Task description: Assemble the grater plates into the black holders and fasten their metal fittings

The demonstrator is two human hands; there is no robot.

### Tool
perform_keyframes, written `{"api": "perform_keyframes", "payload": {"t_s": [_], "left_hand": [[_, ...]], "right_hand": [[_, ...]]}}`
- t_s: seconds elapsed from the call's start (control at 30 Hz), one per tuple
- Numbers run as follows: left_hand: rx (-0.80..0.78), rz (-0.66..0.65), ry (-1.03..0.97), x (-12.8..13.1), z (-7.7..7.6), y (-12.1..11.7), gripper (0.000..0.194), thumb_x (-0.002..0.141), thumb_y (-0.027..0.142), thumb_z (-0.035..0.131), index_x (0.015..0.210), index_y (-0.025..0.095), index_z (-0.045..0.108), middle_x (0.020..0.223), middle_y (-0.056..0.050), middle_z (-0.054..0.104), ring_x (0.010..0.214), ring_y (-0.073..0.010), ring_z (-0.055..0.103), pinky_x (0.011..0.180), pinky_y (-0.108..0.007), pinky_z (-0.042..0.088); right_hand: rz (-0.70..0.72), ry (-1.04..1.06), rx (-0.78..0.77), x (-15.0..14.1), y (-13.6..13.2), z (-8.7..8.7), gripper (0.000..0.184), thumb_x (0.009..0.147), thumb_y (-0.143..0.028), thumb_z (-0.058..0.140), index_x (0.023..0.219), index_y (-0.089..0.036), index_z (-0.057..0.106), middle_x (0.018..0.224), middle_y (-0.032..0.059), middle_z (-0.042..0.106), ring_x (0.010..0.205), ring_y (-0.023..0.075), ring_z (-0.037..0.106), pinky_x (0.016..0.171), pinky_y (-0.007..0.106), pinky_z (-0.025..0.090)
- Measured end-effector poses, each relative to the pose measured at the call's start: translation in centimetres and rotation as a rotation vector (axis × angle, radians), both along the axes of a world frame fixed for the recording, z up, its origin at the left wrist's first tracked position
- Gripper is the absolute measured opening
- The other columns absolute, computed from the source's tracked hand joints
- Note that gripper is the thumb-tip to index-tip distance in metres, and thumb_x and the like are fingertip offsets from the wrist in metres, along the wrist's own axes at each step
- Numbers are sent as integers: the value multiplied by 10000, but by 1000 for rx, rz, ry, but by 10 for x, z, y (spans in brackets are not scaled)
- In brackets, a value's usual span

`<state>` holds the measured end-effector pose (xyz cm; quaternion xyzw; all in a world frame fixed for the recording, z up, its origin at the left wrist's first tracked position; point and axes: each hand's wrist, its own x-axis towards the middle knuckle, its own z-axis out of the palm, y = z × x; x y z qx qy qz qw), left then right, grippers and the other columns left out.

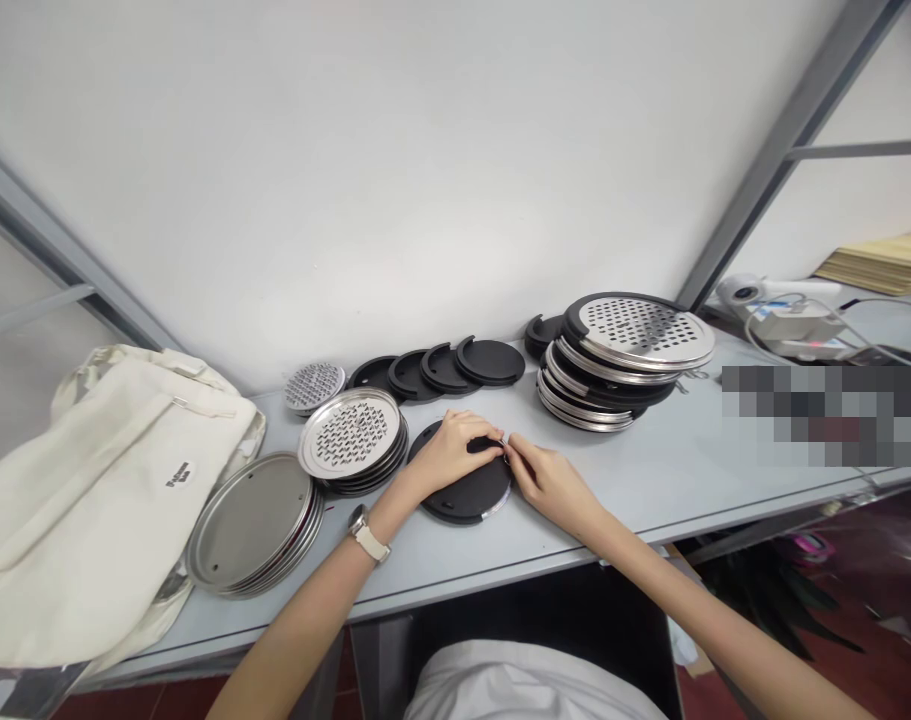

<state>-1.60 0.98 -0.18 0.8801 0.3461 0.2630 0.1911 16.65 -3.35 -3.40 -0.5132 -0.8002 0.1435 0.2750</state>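
A black round disc (462,500) with a small oval hole and a shiny metal strip on its right rim lies on the table in front of me. My left hand (451,455), a watch on its wrist, reaches over the disc with its fingers closed on the far right part. Against the disc's right edge, my right hand (546,482) pinches with thumb and forefinger. Something small and shiny shows at those fingertips, too small to name. To the left of the disc stands a stack of round grater plates (354,432), silver on top with dark rims beneath.
Plain metal discs (252,525) are stacked at the left, beside a cream bag (110,480). Black discs with cut-outs (492,362) lean along the wall. A tall grater stack (635,335) stands right of them. Cables and a white device (770,290) lie far right.
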Motion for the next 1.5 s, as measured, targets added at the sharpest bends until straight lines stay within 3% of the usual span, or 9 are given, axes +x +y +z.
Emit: {"api": "perform_keyframes", "payload": {"t_s": [0.53, 0.73, 0.87, 1.1, 1.5], "left_hand": [[32, -26, 52, 0, 0, -1, 128, 888, 267, 554, 935, 202, 653, 971, -17, 682, 976, -180, 576, 920, -350, 329], [35, -25, 44, 0, -4, -1, 140, 890, 236, 539, 980, 214, 644, 1000, -13, 674, 989, -177, 571, 927, -343, 334], [21, -16, 1, 1, -4, -1, 234, 883, 240, 548, 1113, 221, 591, 1086, -26, 652, 1048, -191, 551, 954, -354, 332], [35, -1, 0, 1, -4, -2, 280, 875, 263, 555, 1153, 227, 562, 1124, -45, 599, 1088, -199, 526, 978, -361, 345], [57, -16, 46, 2, -4, -1, 181, 886, 246, 539, 1046, 215, 620, 1064, -25, 629, 1008, -178, 553, 934, -340, 337]], "right_hand": [[-8, -37, 46, -1, -2, -1, 228, 960, -298, 318, 913, -210, 523, 747, 41, 664, 621, 182, 617, 555, 248, 360], [-36, -34, 36, -1, -1, -2, 232, 958, -290, 304, 900, -209, 514, 691, 30, 644, 571, 177, 603, 522, 242, 337], [-68, 8, 13, 0, 1, -2, 228, 957, -304, 305, 844, -218, 483, 601, -2, 581, 496, 162, 555, 494, 238, 312], [-59, 121, -4, 3, 2, -3, 237, 961, -315, 288, 812, -225, 448, 587, -21, 520, 484, 145, 503, 521, 237, 347], [13, 137, -45, 4, 2, -4, 238, 970, -337, 292, 897, -229, 491, 660, -4, 587, 538, 159, 559, 535, 238, 362]]}}
